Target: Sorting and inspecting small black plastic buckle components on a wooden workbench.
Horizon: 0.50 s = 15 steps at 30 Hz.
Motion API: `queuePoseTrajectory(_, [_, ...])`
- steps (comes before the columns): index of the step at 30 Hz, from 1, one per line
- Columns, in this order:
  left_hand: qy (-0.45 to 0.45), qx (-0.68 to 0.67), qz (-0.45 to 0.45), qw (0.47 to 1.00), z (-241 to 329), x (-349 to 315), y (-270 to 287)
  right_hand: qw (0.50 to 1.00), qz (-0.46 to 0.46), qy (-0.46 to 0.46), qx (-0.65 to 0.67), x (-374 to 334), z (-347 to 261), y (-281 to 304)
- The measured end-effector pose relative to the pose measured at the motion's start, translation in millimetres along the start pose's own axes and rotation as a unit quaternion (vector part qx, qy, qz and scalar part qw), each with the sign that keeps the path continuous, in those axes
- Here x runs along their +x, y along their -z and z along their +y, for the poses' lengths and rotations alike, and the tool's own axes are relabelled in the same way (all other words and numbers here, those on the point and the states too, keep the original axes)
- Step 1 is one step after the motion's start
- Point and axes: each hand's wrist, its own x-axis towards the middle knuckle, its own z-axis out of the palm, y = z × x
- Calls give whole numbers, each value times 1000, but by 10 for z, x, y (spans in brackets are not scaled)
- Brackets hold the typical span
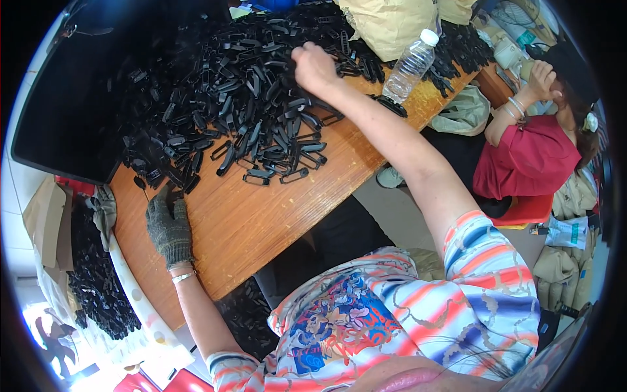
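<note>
A large heap of small black plastic clip-like parts [251, 121], many shaped like narrow frames, covers the far side of the wooden table [225, 215]. My left hand [168, 228], in a dark grey knitted glove, rests at the table's left side with its fingers stretched toward the heap's near edge. A gap shows between thumb and fingers, and nothing is seen in it. Farther off, my bare right hand [315, 68] reaches over the far right part of the heap. Its fingers curl down among the parts, and whatever they grip is hidden.
A clear plastic bottle [410, 68] stands right of my right forearm, before a pale yellow sack [385, 26]. A large black panel [72, 91] rises at the left. Another person in a red top [529, 157] sits at the right. More black parts fill a bag [101, 287] at lower left.
</note>
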Motion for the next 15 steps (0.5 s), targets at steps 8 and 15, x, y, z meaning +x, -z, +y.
queuePoseTrajectory(8, [2, 3, 6, 1000, -6, -16, 10, 987, -79, 58, 125, -378, -457, 219])
queuePoseTrajectory(15, [9, 8, -13, 1000, 14, 7, 45, 976, -36, -79, 199, -128, 575, 405])
